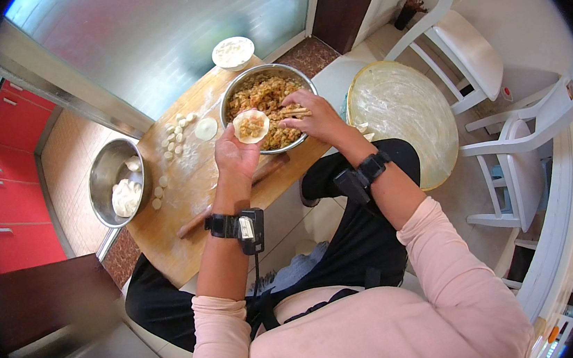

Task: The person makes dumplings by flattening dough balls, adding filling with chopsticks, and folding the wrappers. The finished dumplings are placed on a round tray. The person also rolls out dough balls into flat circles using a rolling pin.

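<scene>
On the fingers of my left hand (pixel 238 155) lies a round dough wrapper (pixel 251 126) with a mound of chopped filling on it. My right hand (pixel 314 116) holds wooden chopsticks (pixel 296 112) over a metal bowl of filling (pixel 263 84). Left of that bowl, another flat wrapper (pixel 206 129) rests on the floured wooden board (pixel 168 249). Several small dough pieces (pixel 178 137) are scattered beside it. A wooden rolling pin (pixel 197 222) lies on the board, partly hidden behind my left forearm.
A metal basin (pixel 97 199) with dough stands at the board's left end. Beyond the filling bowl is a white bowl (pixel 234 53) of white contents. To the right are a large round floured tray (pixel 403 114) and white chairs (pixel 467 50). A frosted glass panel (pixel 162 40) stands behind the board.
</scene>
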{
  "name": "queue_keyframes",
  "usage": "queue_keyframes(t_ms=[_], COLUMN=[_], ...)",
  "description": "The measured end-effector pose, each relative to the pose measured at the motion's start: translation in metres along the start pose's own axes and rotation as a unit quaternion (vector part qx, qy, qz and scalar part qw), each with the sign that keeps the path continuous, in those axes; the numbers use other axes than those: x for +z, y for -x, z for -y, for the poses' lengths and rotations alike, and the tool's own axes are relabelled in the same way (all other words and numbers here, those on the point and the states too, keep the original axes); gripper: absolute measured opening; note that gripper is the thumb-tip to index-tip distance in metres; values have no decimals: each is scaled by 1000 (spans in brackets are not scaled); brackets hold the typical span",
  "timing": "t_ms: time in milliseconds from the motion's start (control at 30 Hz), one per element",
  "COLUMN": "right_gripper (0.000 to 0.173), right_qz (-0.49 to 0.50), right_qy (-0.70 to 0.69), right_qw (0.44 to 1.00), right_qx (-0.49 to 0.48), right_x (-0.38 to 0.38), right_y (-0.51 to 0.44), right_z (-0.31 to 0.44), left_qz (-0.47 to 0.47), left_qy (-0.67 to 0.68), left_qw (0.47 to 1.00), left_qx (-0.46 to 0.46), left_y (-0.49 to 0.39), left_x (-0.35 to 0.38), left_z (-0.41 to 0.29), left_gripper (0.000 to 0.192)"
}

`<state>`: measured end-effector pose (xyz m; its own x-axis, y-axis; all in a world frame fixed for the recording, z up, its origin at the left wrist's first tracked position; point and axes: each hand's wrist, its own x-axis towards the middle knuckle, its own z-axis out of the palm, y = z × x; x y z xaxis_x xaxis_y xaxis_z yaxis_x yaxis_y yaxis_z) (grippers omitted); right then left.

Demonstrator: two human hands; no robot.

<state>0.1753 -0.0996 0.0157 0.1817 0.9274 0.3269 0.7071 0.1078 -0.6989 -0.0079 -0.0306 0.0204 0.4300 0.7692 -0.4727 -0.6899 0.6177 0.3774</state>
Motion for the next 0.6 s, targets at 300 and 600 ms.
queue_keyframes(t_ms=[300,600], right_gripper=[21,8], right_qz=[-8,9], right_qy=[62,82], right_qw=[957,932], right_qx=[-283,-352], right_x=[-21,-21], right_y=[11,13], right_z=[71,94], left_qz=[17,-1], left_qy=[6,-31], left_qw=[1000,999], left_qx=[-23,-8], left_y=[32,73], left_x=[11,20], left_z=[-6,-14], left_gripper=[41,38])
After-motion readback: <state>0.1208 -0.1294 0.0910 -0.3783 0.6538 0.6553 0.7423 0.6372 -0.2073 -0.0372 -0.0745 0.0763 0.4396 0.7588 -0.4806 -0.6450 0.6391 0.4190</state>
